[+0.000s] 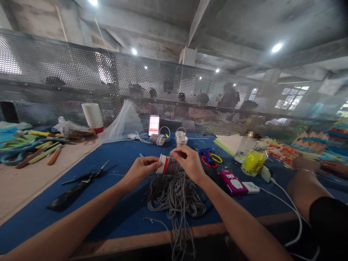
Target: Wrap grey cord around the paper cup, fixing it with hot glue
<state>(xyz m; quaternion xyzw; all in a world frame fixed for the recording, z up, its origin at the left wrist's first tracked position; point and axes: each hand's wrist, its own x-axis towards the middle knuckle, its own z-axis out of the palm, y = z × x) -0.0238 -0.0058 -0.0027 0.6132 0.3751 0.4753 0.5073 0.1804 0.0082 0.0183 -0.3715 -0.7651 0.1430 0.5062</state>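
Note:
A paper cup (163, 164), white with a red band, lies tilted on its side between my hands, with grey cord (173, 166) wound round its other part. My left hand (141, 168) grips the cup's white end between thumb and fingers. On the wound side, my right hand (189, 161) pinches the cord with thumb and forefinger; the exact grip is partly hidden. Below both hands spreads a loose heap of the same cord (176, 197), its strands hanging over the table's front edge.
Left on the blue mat (108, 203) lies a black-handled tool (78, 186) with a pointed tip. A phone (154, 125) stands behind, near cord-wrapped cups (181, 137). Rightward are a purple box (233, 182), a yellow-labelled jar (254, 161), white cables and another person's arm (304, 185).

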